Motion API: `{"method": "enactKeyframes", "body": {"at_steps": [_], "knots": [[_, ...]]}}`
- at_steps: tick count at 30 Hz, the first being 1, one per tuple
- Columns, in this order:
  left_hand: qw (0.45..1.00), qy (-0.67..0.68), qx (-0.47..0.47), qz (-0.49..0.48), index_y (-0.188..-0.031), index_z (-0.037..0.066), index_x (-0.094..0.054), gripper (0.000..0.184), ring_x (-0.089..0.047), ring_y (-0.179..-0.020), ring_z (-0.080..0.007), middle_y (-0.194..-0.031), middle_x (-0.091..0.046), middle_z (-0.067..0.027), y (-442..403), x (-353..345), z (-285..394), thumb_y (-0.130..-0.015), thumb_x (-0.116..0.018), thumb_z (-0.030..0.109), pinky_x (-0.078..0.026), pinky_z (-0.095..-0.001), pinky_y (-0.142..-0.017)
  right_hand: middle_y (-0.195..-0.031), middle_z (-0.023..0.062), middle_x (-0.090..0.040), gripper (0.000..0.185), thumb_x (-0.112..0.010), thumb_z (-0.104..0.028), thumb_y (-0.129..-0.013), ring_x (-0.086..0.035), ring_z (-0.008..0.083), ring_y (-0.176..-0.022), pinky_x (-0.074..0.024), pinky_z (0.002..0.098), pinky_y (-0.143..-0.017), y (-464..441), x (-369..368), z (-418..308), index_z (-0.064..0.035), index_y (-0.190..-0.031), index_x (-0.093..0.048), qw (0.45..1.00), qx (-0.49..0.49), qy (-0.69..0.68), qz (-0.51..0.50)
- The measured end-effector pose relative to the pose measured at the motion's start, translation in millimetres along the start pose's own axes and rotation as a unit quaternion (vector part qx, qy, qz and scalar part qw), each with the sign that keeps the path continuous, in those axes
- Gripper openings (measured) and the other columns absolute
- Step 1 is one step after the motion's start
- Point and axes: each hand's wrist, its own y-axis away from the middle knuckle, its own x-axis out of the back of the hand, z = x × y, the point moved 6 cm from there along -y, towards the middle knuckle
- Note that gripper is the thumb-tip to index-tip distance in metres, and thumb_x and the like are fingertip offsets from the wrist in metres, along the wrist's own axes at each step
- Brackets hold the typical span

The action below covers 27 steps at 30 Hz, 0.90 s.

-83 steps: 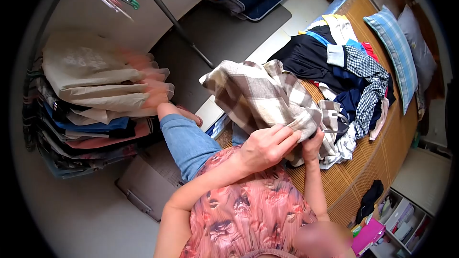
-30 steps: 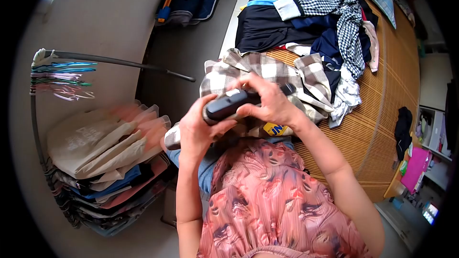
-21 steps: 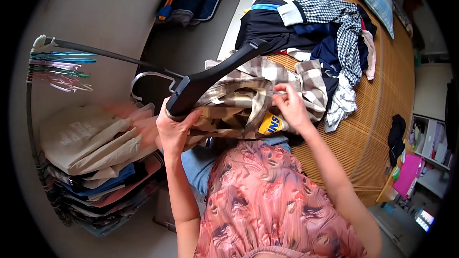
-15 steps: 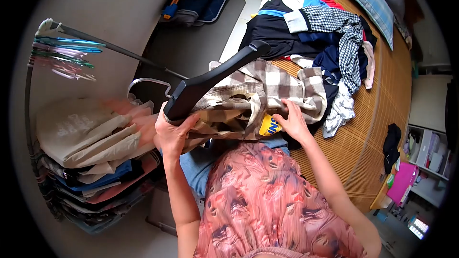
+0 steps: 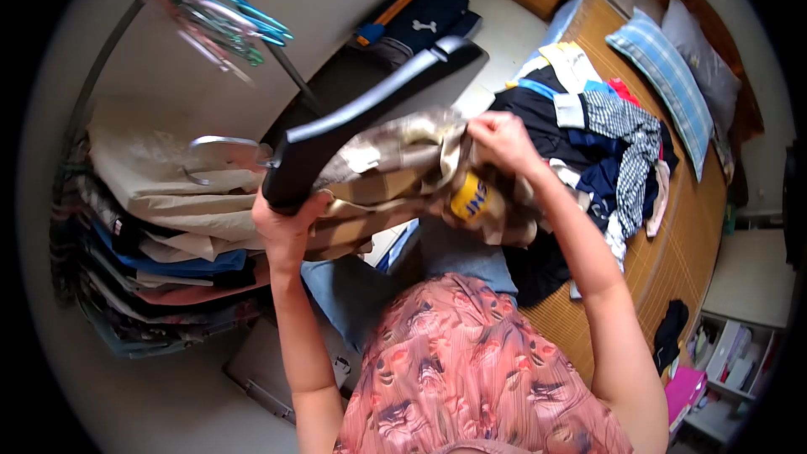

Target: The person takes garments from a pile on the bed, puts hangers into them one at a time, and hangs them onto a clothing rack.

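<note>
A black hanger [image 5: 361, 109] with a silver hook slants up from my left hand [image 5: 290, 223], whose fingers wrap round its near end. The brown and white plaid shirt [image 5: 378, 202] hangs between my hands, its near part gathered by the hanger. Pinched in my right hand [image 5: 504, 143] is an edge of the shirt, lifted above my lap. A yellow patch with blue letters [image 5: 471, 199] shows on the cloth below that hand. The far end of the hanger is free of the shirt.
Clothes hang on a rack [image 5: 109, 42] at the left, with thin coloured hangers [image 5: 223, 21] above. A pile of clothes [image 5: 601, 139] lies on the bed mat [image 5: 647, 286], near a blue checked pillow [image 5: 668, 80]. A dark blue bag [image 5: 420, 21] stands against the wall.
The hanger came into my left hand and its far end now points up. My right hand went from open beside the patch to gripping and raising the shirt's edge. The view has turned.
</note>
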Motion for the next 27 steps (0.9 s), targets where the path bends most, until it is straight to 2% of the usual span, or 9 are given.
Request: {"method": "enactKeyframes", "body": {"at_steps": [3,6,10,15,19,20,23,24,27], "knots": [[0.991,-0.015,-0.07,0.113,-0.087,-0.002,-0.062,0.029,-0.053,-0.06,-0.0069,-0.072,-0.06,0.0008,-16,32,54,-0.066,-0.082,0.003,-0.043,-0.0217,-0.053,-0.074,-0.0034,-0.059,0.027,-0.054,-0.024,-0.094,-0.052,0.0042,-0.07,-0.0436,0.0212,-0.066,-62,53,-101,0.0002,-0.09,-0.065,0.988,0.128,-0.064,0.06],[0.978,0.05,-0.107,0.172,-0.081,-0.002,-0.063,0.03,-0.05,-0.051,-0.0055,-0.067,-0.061,0.0005,-30,66,105,-0.065,-0.085,0.009,-0.038,-0.021,-0.044,-0.079,-0.0023,-0.062,0.026,-0.052,-0.025,-0.096,-0.055,0.0051,-0.074,-0.0448,0.0205,-0.071,-102,73,-196,-0.0031,-0.1,-0.065,0.973,0.19,-0.131,0.016],[0.971,0.013,-0.156,0.181,-0.085,-0.002,-0.062,0.032,-0.052,-0.053,-0.0055,-0.068,-0.062,-0.0004,-38,90,110,-0.066,-0.085,0.011,-0.039,-0.0202,-0.045,-0.105,0.003,-0.064,0.031,-0.047,-0.029,-0.099,-0.061,0.0106,-0.097,-0.0492,0.0264,-0.085,-116,40,-177,-0.0041,-0.114,-0.057,0.901,0.123,-0.396,-0.124],[0.99,0.015,-0.077,0.115,-0.089,-0.001,-0.059,0.034,-0.053,-0.052,-0.0057,-0.069,-0.061,-0.0013,-38,82,86,-0.068,-0.084,0.01,-0.04,-0.0205,-0.044,-0.097,0.0019,-0.063,0.026,-0.042,-0.023,-0.098,-0.06,0.013,-0.089,-0.0505,0.0333,-0.081,-95,-4,-139,-0.0065,-0.107,-0.06,0.881,-0.074,-0.455,-0.107],[0.99,-0.001,-0.085,0.115,-0.091,-0.001,-0.057,0.036,-0.052,-0.051,-0.0056,-0.068,-0.06,-0.0013,-40,77,80,-0.068,-0.083,0.008,-0.039,-0.0204,-0.043,-0.12,0.0107,-0.054,0.046,-0.044,-0.04,-0.098,-0.053,0.0159,-0.11,-0.0451,0.0306,-0.092,-85,-13,-139,-0.0047,-0.126,-0.049,0.938,-0.058,-0.31,-0.145],[0.99,-0.015,-0.083,0.116,-0.091,-0.001,-0.057,0.037,-0.052,-0.052,-0.0054,-0.069,-0.06,-0.0013,-40,78,82,-0.067,-0.083,0.008,-0.039,-0.0203,-0.044,-0.127,0.0107,-0.049,0.051,-0.05,-0.044,-0.095,-0.047,0.0159,-0.116,-0.0414,0.0302,-0.095,-88,-15,-141,-0.0083,-0.131,-0.047,0.959,0.076,-0.216,-0.166],[0.991,-0.026,-0.077,0.109,-0.094,-0.002,-0.058,0.038,-0.053,-0.059,-0.0057,-0.074,-0.061,-0.0008,-41,78,80,-0.067,-0.083,0.007,-0.043,-0.0206,-0.051,-0.112,0.003,-0.06,0.046,-0.076,-0.024,-0.078,-0.054,0.0117,-0.104,-0.0414,0.0257,-0.094,-80,-38,-142,-0.0087,-0.118,-0.06,0.94,0.208,-0.124,-0.239],[0.991,-0.024,-0.075,0.104,-0.095,-0.002,-0.059,0.039,-0.054,-0.062,-0.006,-0.076,-0.062,-0.0006,-42,78,77,-0.067,-0.083,0.006,-0.045,-0.0209,-0.055,-0.1,0.0019,-0.066,0.043,-0.079,-0.014,-0.072,-0.059,0.0109,-0.094,-0.0449,0.0249,-0.089,-76,-34,-145,-0.0073,-0.112,-0.064,0.96,0.173,-0.059,-0.21],[0.986,-0.069,-0.123,0.091,-0.098,-0.002,-0.06,0.04,-0.056,-0.071,-0.0075,-0.083,-0.063,0.0002,-42,78,75,-0.066,-0.083,0.005,-0.047,-0.0223,-0.065,-0.089,0.0062,-0.069,0.036,-0.079,-0.014,-0.07,-0.064,0.0133,-0.082,-0.0497,0.0267,-0.078,-87,-25,-127,-0.0064,-0.104,-0.068,0.982,0.159,-0.057,-0.088]]}}
